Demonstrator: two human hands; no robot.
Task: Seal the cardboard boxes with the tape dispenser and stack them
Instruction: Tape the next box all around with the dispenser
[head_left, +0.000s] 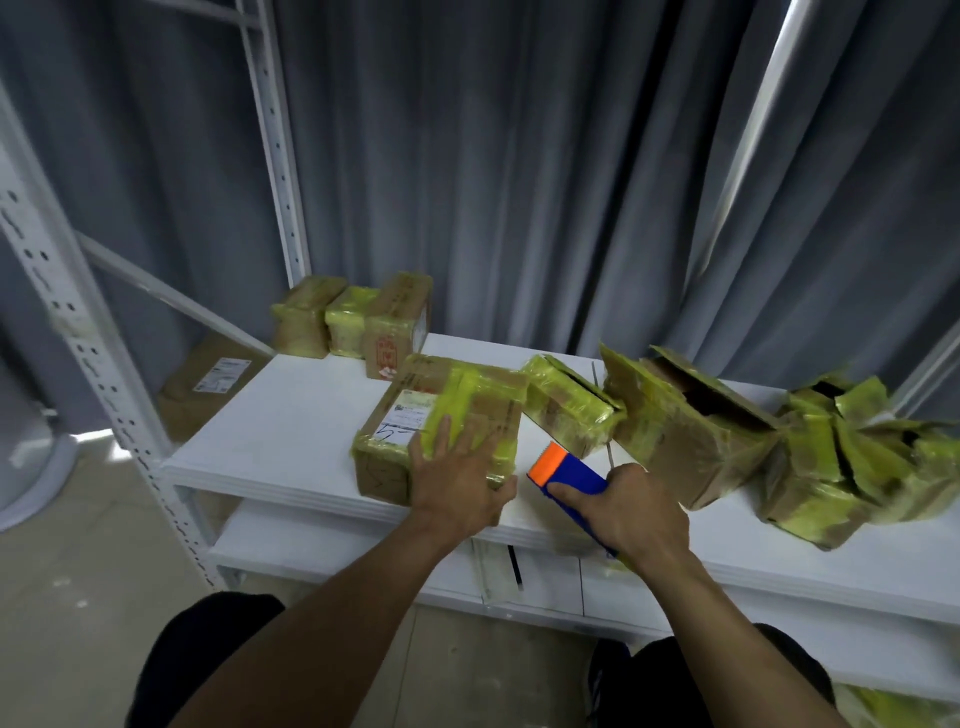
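While the camera looks down over both forearms, here's the rundown, nearest stuff first:

Legs: dark trousers (208, 654) at the bottom edge, pale floor (78, 561) off to the left.

Right hand: the right hand (631, 517) is clenched round the tape dispenser (569, 480), a blue body with an orange front end that points up and left toward the box. It's held just off that box's right side; can't tell if it's actually touching.

Left hand: the left hand (457, 480) is flat and loose, palm down, fingers spread on the near right corner of the front box (441, 415), thumb hooked over the near edge. Pressing, not gripping.

Front box: brown cardboard, lots of yellow-green tape over the top, a white shipping label on the left part of the lid. It sits at the front edge of the white table (291, 426), flaps down.

Right of it: a smaller taped box (569, 402) tilted just beside it, then a bigger open box (691, 415) with flaps sticking up, then a crumpled pile of taped cardboard (852, 457) at the far right.

Back left: three small taped boxes (353, 325) in a row, touching, at the table's rear corner.

Further back: a white metal rack (67, 312) on the left with a brown parcel (208, 384) on its shelf, and grey curtains (493, 166) behind everything.
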